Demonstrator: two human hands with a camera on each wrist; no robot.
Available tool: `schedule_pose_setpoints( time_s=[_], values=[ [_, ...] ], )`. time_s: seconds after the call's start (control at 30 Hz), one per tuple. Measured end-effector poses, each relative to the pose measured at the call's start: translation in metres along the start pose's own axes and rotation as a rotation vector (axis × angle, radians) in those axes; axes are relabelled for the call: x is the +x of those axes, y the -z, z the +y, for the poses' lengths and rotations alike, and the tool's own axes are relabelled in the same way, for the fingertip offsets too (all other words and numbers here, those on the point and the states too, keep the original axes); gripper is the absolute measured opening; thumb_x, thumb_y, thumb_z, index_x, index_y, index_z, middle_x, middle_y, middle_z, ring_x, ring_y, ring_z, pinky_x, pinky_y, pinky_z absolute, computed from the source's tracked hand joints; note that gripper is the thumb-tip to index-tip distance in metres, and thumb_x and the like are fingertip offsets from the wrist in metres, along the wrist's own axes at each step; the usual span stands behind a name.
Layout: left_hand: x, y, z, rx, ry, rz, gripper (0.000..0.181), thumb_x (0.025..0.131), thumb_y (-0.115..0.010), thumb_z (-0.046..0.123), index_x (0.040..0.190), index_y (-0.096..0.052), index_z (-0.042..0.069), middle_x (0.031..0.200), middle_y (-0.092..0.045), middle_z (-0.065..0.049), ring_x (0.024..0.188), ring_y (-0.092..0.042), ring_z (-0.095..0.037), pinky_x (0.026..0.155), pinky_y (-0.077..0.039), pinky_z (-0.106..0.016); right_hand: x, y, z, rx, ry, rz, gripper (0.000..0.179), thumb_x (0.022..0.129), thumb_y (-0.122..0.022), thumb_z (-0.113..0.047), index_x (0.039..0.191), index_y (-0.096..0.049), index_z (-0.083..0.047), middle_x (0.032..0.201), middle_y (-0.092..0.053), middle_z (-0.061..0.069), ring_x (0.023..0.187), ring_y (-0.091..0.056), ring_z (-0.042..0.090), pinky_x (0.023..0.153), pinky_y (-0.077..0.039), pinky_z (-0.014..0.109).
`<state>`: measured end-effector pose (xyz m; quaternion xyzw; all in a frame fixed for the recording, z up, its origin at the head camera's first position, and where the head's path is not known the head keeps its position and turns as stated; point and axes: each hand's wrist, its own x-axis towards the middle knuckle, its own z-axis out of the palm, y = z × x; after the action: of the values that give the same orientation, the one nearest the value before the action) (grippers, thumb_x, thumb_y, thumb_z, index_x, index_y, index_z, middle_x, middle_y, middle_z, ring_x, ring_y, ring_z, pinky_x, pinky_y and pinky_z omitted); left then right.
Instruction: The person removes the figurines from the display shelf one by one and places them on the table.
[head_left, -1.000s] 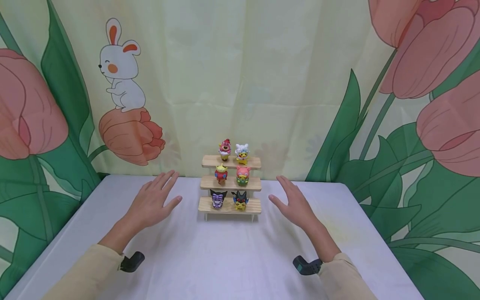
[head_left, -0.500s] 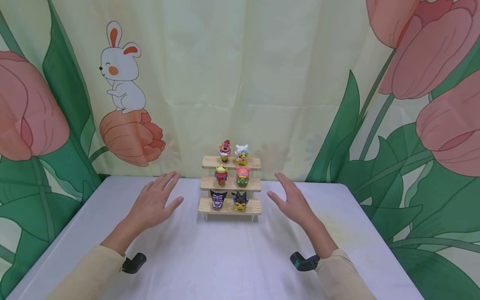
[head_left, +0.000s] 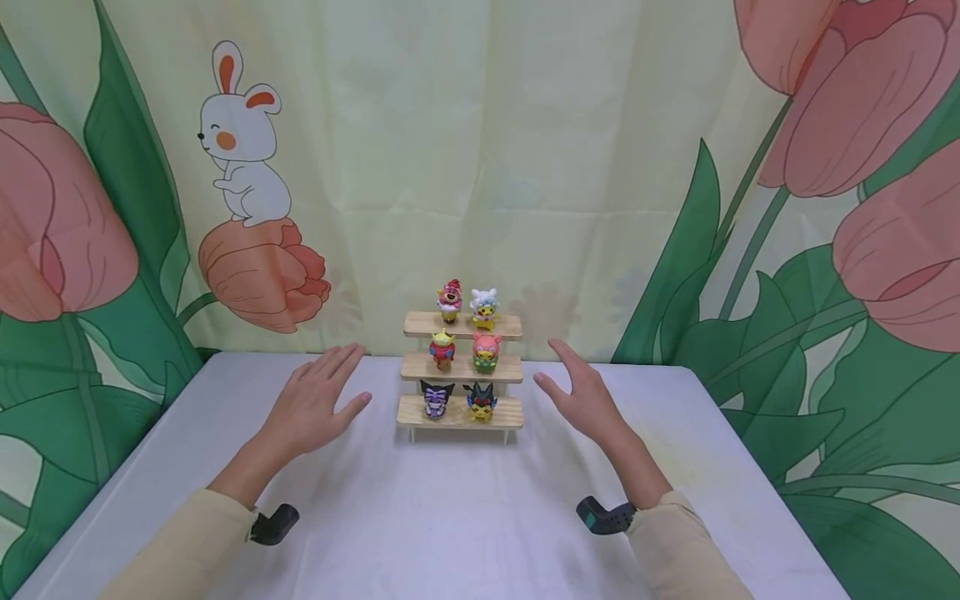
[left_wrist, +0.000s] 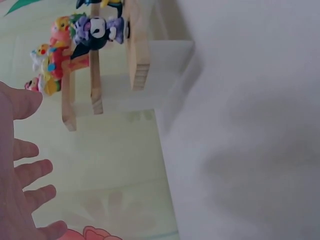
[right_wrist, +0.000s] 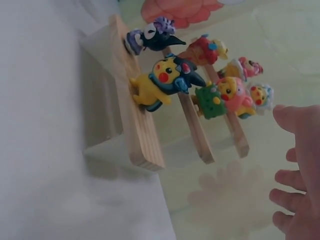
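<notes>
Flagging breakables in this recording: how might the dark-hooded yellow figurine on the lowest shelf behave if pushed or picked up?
The dark-hooded yellow figurine looks like moulded plastic, so probably stiff and light. Its big head over a small body suggests it may tip if pushed. The lowest shelf shows no lip, so a firm push might send it off.

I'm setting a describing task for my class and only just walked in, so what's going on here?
A person has both arms stretched over a white table. The left grip and the right grip are open on either side of a small three-tier stand, apart from it and holding nothing. Six figures stand on it, two to each tier. At this moment nothing is being handled.
</notes>
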<state>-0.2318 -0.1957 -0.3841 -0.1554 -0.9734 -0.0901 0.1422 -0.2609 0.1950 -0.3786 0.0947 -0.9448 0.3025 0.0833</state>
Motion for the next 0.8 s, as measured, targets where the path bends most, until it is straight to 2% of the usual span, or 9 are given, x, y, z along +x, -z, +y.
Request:
schedule_pose_setpoints(
  time_s=[0.2, 0.43, 0.8],
  values=[
    [0.0014, -0.0017, 0.0006, -0.01, 0.01, -0.004, 0.074, 0.101, -0.062, 0.04, 0.16, -0.037, 0.004, 0.165, -0.04, -0.02, 0.152, -0.036, -0.044, 0.119, -0.035, -0.069, 0.0017, -0.0002, -0.0039, 0.02, 0.014, 0.024, 0.069, 0.104, -0.063, -0.034, 0.161, -0.035, -0.008, 0.166, -0.04, 0.019, 0.154, -0.038, 0.042, 0.121, -0.037, 0.061],
    [0.002, -0.003, 0.0033, -0.022, 0.014, 0.019, 0.073, 0.1, -0.064, 0.038, 0.159, -0.039, 0.005, 0.164, -0.042, -0.02, 0.152, -0.038, -0.044, 0.118, -0.037, -0.068, 0.0041, 0.0001, -0.0075, 0.028, 0.047, 0.047, 0.066, 0.105, -0.062, -0.033, 0.16, -0.037, -0.006, 0.163, -0.043, 0.021, 0.152, -0.04, 0.043, 0.122, -0.036, 0.061],
    [0.0054, -0.0067, 0.0028, -0.022, 0.021, 0.003, 0.072, 0.1, -0.064, 0.038, 0.159, -0.039, 0.005, 0.164, -0.042, -0.02, 0.151, -0.038, -0.043, 0.118, -0.038, -0.067, 0.0078, -0.0014, -0.0101, 0.057, 0.081, 0.107, 0.061, 0.104, -0.064, -0.028, 0.157, -0.043, -0.005, 0.16, -0.048, 0.021, 0.15, -0.043, 0.041, 0.122, -0.037, 0.059]
  ],
)
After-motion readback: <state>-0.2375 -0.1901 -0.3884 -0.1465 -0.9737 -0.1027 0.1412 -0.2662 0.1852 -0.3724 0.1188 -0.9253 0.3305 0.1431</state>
